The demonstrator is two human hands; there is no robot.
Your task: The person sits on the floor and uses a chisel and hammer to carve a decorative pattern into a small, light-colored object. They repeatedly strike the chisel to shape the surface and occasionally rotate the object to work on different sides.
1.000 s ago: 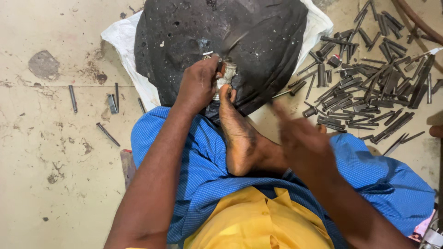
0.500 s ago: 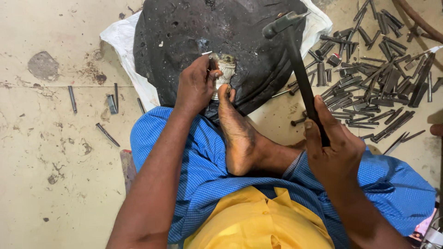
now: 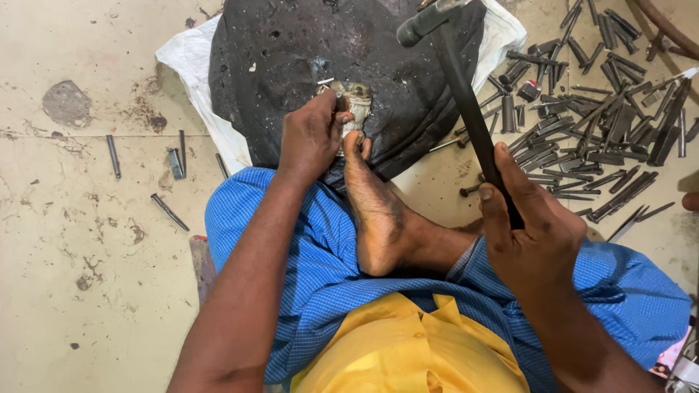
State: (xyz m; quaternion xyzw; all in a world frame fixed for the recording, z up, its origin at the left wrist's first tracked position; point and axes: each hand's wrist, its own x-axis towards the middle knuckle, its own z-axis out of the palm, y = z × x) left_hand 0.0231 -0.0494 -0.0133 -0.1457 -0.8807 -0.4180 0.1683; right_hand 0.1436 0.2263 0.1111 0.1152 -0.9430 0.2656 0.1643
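Clearly risky: right hand [image 3: 535, 233] clamped on raised hammer [image 3: 466, 109], left hand [image 3: 313, 135] pinching small metal piece [image 3: 353, 98] beside bare toes [image 3: 357, 142]; stray blow could crush fingers.

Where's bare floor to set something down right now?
Bare beige floor lies beside the left hand, below a few scattered dark metal rods. Beyond the right hand holding the black hammer, the pile of dark metal pins crowds the floor.
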